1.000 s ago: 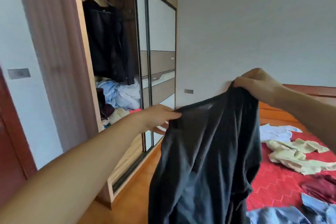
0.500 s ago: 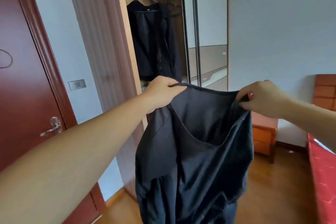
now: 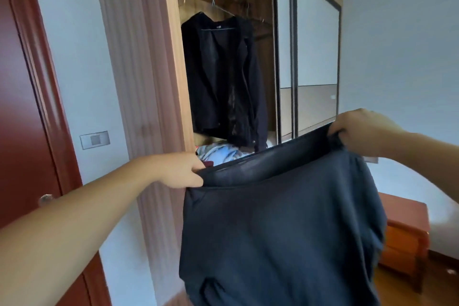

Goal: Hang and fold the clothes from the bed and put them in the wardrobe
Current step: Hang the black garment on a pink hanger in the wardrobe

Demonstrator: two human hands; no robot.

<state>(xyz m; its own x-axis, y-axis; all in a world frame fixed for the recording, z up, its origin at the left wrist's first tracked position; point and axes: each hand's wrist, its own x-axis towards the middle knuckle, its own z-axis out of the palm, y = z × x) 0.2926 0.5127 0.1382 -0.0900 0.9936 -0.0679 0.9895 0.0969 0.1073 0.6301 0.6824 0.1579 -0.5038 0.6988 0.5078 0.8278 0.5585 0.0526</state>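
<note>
Now both sets of fingers are curled tight on the top edge of the dark garment (image 3: 280, 226): left hand (image 3: 182, 169) at centre-left, right hand (image 3: 360, 129) higher at right, cloth hanging at lower centre before the open wardrobe (image 3: 146, 57). One black jacket (image 3: 223, 77) already hangs; this piece remains unhung. Since half a second ago, the edge is pulled straighter and the wardrobe looms closer.

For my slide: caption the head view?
Both hands, left and right, hold a dark garment before the open wardrobe.
</note>
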